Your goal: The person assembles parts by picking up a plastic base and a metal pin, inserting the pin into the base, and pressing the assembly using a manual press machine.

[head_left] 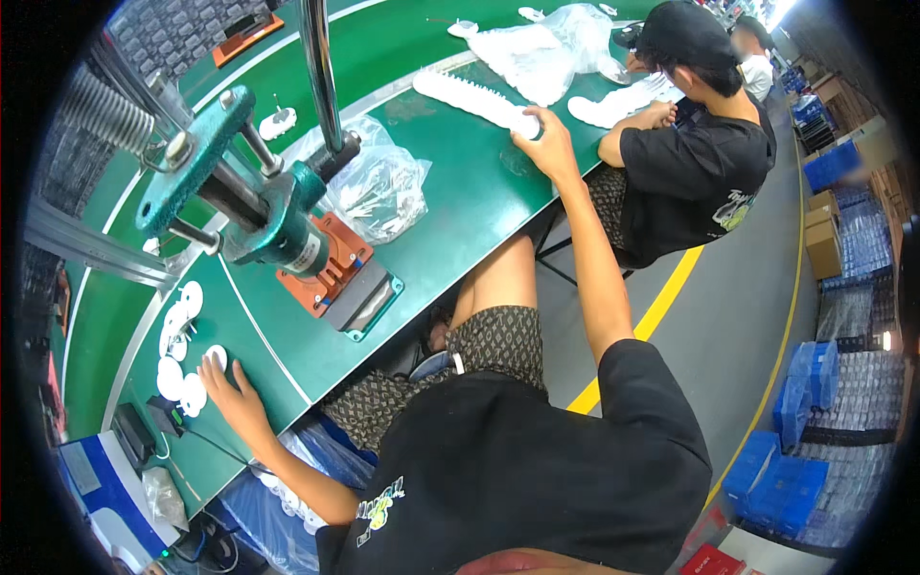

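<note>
My right hand [548,149] reaches far along the bench, its thumb and fingers curled round the end white disc [527,122] of a long overlapping row of white discs [470,98]. At the left, my left hand [233,395] has its fingers stretched out, the tips at a single white disc [217,357] on the green bench top. Beside that hand lies a loose group of white discs [171,377], some with thin stems. Between my arms stands a teal hand press [278,225] over an orange and black fixture [331,273].
A clear bag of white parts [379,187] lies behind the press. Another plastic bag [551,53] sits at the far side. A co-worker in black [695,144] sits at my right by another disc row [613,103]. A blue and white device [110,494] stands lower left.
</note>
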Motion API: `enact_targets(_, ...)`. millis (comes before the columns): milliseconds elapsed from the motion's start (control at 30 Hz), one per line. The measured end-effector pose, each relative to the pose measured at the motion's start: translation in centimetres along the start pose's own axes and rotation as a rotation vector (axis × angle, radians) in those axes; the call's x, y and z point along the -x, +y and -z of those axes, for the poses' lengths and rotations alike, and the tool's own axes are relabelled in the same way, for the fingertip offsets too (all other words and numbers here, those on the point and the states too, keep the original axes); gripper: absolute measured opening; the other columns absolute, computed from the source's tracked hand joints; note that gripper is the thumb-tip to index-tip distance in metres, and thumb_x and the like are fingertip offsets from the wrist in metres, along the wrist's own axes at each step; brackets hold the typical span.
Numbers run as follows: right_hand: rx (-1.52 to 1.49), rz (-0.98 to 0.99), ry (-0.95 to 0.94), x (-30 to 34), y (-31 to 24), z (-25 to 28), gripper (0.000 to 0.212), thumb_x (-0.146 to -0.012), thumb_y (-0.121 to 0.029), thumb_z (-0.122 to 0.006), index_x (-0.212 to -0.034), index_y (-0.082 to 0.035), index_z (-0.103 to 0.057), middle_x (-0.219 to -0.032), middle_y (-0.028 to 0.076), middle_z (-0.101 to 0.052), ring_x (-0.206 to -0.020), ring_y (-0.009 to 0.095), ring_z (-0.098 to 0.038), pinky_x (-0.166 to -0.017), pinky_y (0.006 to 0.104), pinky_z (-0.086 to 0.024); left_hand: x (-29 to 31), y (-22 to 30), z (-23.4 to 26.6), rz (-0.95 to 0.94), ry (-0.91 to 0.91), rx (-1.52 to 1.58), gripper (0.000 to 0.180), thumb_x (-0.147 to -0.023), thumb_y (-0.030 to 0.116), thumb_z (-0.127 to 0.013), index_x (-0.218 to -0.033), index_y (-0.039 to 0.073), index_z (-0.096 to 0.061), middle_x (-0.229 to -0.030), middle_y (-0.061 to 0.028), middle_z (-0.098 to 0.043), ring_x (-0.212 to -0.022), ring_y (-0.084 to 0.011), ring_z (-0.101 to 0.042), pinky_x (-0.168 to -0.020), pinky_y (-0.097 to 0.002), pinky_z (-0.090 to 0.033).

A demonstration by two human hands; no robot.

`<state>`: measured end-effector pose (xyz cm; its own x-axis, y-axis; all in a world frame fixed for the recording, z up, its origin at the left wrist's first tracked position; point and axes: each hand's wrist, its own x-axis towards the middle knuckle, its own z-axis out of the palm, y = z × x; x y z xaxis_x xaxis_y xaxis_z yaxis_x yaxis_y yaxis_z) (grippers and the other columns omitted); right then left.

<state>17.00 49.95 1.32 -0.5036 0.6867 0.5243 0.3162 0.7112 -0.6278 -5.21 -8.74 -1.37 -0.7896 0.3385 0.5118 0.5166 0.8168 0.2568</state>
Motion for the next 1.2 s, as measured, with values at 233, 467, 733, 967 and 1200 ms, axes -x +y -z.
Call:
enact_targets(233, 0.049, 0.025, -0.067, -1.8, 3.3, -3.1, 0.046, -0.079, -0.027, -0.078, -0.116, -0.003, -0.066, -0.133, 0.020, -0.058, -0.123, 0.034, -0.055, -0.104, 0.0404, -0.043, 0.1, 3.9, 1.4, 0.150, 0.025, 0.279, 0.024, -0.093, 0.008, -0.062, -0.115, 0.002, -0.067, -0.116, -0.0143, -0.067, -0.107, -0.0299, -0.063, -0.094, -0.0379, -0.047)
enact_targets(467, 0.113, 0.060, 0.091, -0.6, 3.1, -4.3, 0.040, -0.083, -0.024, -0.073, -0.118, -0.005, -0.067, -0.138, 0.020, -0.054, -0.127, 0.034, -0.053, -0.105, 0.0392, -0.042, 0.7, 9.3, 1.1, -0.045, -0.122, 0.378, 0.026, -0.090, 0.009, -0.065, -0.116, 0.006, -0.068, -0.120, -0.0138, -0.064, -0.114, -0.0298, -0.058, -0.099, -0.0392, -0.043)
enact_targets(733, 0.220, 0.091, 0.124, -0.9, 1.9, -4.3, 0.033, -0.081, -0.021, -0.076, -0.107, -0.002, -0.069, -0.115, 0.020, -0.061, -0.110, 0.036, -0.055, -0.097, 0.0439, -0.043, 0.5, 9.4, 0.8, -0.041, -0.208, 0.417, 0.028, -0.091, 0.013, -0.063, -0.118, 0.006, -0.067, -0.130, -0.0136, -0.058, -0.124, -0.0322, -0.051, -0.106, -0.0417, -0.038)
enact_targets(967, -0.128, 0.182, -0.165, 5.6, -12.2, -4.9, 0.021, -0.085, -0.011, -0.069, -0.103, -0.002, -0.065, -0.111, 0.015, -0.062, -0.103, 0.032, -0.060, -0.088, 0.0401, -0.049, 0.0, 10.4, 1.8, -0.125, -0.371, 0.403, 0.053, -0.084, 0.007, -0.058, -0.137, 0.004, -0.052, -0.147, -0.0163, -0.044, -0.138, -0.0367, -0.039, -0.116, -0.0452, -0.028)
enact_targets(1200, 0.180, 0.583, -0.341, 6.0, -15.6, -13.2, 0.016, -0.082, -0.011, -0.066, -0.094, -0.003, -0.062, -0.097, 0.012, -0.060, -0.095, 0.031, -0.058, -0.083, 0.0388, -0.048, 0.6, 10.4, 2.5, 0.031, -0.466, 0.640, 0.059, -0.090, 0.003, -0.050, -0.147, 0.000, -0.036, -0.149, -0.0192, -0.042, -0.139, -0.0343, -0.039, -0.115, -0.0419, -0.031)
